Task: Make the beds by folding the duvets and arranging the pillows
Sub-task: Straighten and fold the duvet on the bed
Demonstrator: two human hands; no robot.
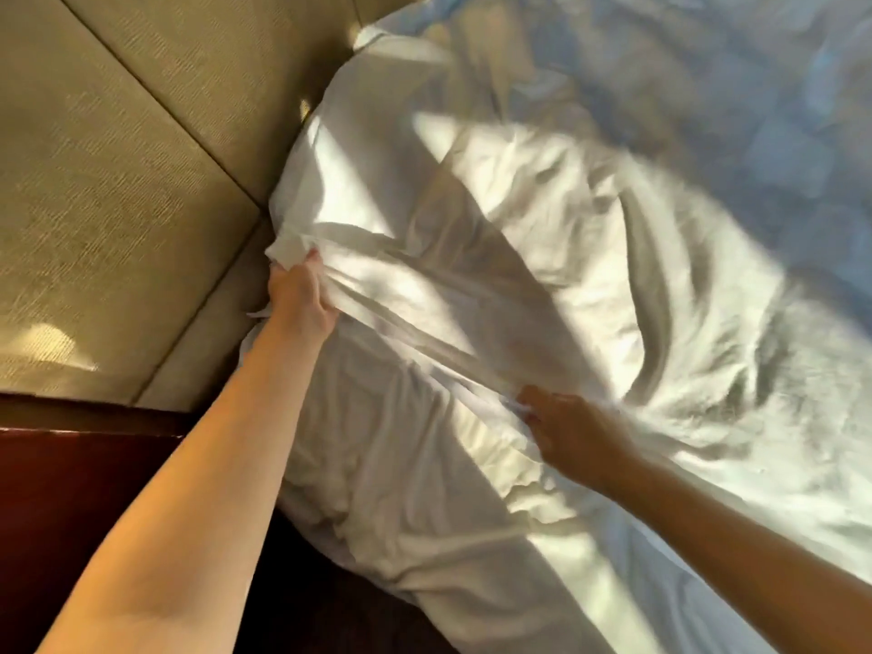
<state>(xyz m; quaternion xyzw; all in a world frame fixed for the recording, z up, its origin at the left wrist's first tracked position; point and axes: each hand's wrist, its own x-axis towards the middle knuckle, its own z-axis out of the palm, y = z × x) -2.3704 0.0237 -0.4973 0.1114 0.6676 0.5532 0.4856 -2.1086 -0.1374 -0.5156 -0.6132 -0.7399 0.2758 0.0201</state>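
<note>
- Left hand is clamped on a bunched-up corner of the white bedding, right up against the headboard. The fingers are curled into the cloth, so it's a proper grip.
- Right hand is lower down and nearer the camera, fingers curled and pinching the same edge of the fabric. It's a bit blurry, but it does look like it's holding on.
- Between the two hands the cloth is pulled into a tight, straight ridge of narrow pleats.
- Honestly can't tell if that's a duvet edge or a pillowcase. It's thin, soft cotton-looking stuff, very crumpled, puffed into a rounded hump along the headboard and spilling across the bed.
- Sun hits the near part and turns it warm cream, while the far part sits in bluish shade.
- Headboard is padded, beige, with a coarse woven texture and straight seams splitting it into panels.
- Dark reddish wood panel in the lower left, smooth and glossy-ish, below the headboard.
</note>
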